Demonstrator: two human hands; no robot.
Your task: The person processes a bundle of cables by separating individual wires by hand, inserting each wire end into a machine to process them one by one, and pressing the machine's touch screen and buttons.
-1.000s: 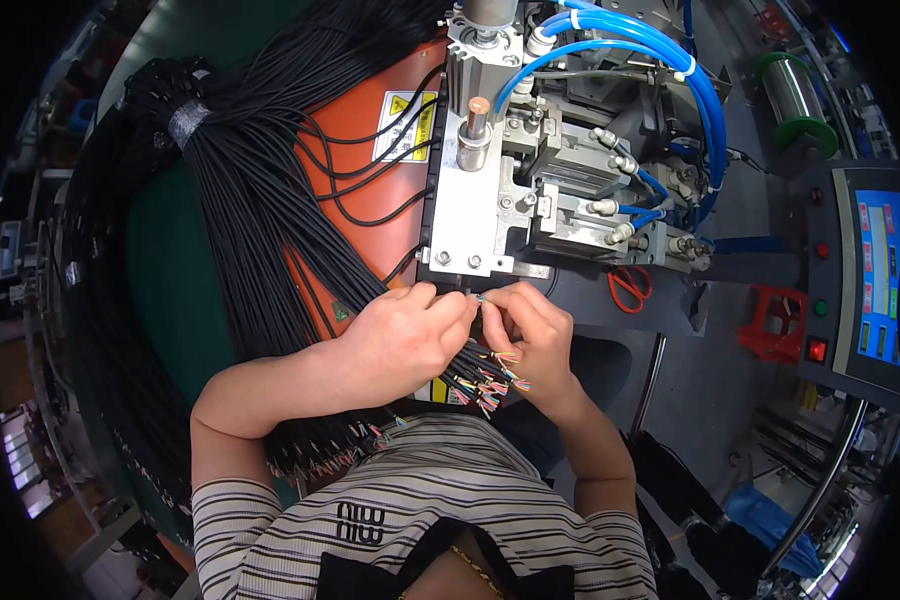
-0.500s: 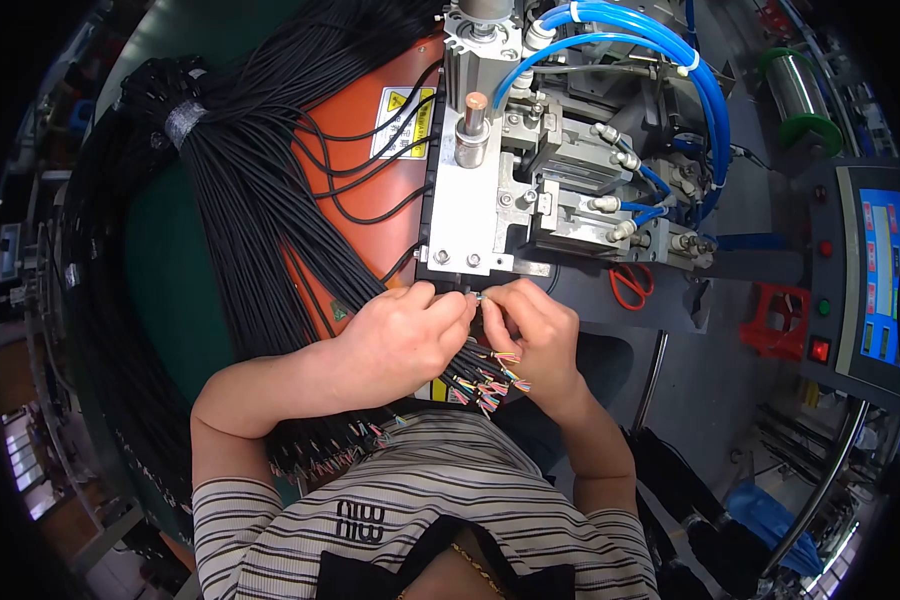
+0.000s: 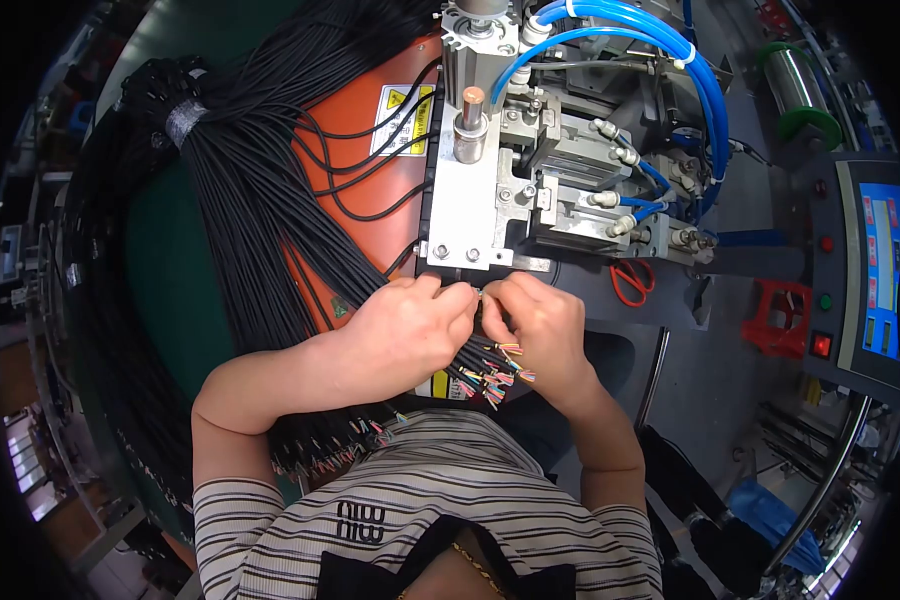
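Note:
My left hand (image 3: 410, 325) is closed in a pinch on a black cable, just below the front of the metal machine block (image 3: 467, 215); its fingers cover most of that cable. Thin coloured wires (image 3: 479, 293) stick out of the cable's end between my two hands. With thumb and forefinger together, my right hand (image 3: 538, 322) grips these wires at their tips. Under my hands lies a bunch of black cable ends (image 3: 495, 378) with stripped, multicoloured wires fanned out.
A thick tied bundle of black cables (image 3: 240, 220) spreads across the orange machine surface (image 3: 370, 235) on the left. Grey pneumatic cylinders (image 3: 580, 215) with blue hoses (image 3: 715, 110) stand at the right. Red-handled scissors (image 3: 632, 283) lie near them. A control screen (image 3: 885, 270) stands far right.
Both hands stay at the same spot below the machine block. My right hand has shifted very slightly right, with its fingers still at the wires.

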